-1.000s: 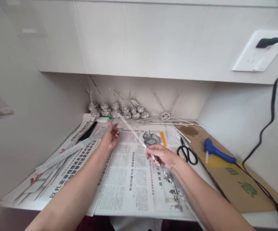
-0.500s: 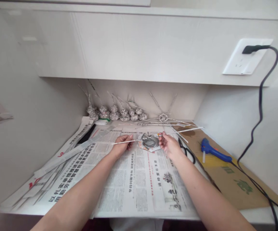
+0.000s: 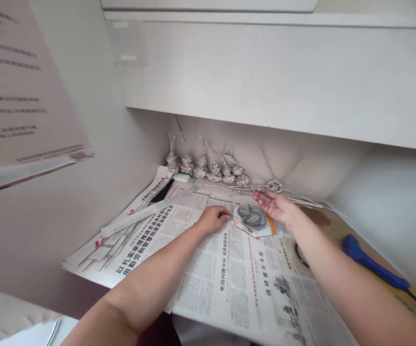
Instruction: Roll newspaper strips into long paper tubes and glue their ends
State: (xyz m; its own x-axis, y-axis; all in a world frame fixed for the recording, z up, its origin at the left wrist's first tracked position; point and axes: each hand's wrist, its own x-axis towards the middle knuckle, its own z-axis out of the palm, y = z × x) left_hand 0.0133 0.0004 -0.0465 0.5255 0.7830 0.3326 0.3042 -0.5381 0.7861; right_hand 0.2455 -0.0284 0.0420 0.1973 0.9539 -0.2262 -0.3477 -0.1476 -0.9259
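My left hand (image 3: 215, 218) rests low over the newspaper (image 3: 208, 269), its fingers curled together; whatever may be between them is hidden. Just to its right lies a cut piece of printed card (image 3: 263, 232) with an orange edge, bearing a soft-looking grey lump (image 3: 251, 216). Above the right side of that card, my right hand (image 3: 275, 205) is turned partly palm up with its fingers stretched out, holding nothing that I can see. Behind its fingertips, several thin rolled-paper sticks (image 3: 226, 188) lie near a woven paper ring (image 3: 275, 186) with sticks standing out of it.
Several woven paper gourd shapes (image 3: 215, 172) line the back wall. Paper strips and a clear ruler (image 3: 146, 211) lie at left. A blue glue gun (image 3: 373, 266) with a cord sits on cardboard at right. An overhead panel (image 3: 247, 72) hangs above the back.
The paper stick held between both hands is no longer in them. My right hand has opened and moved toward the back sticks. The view has turned left.
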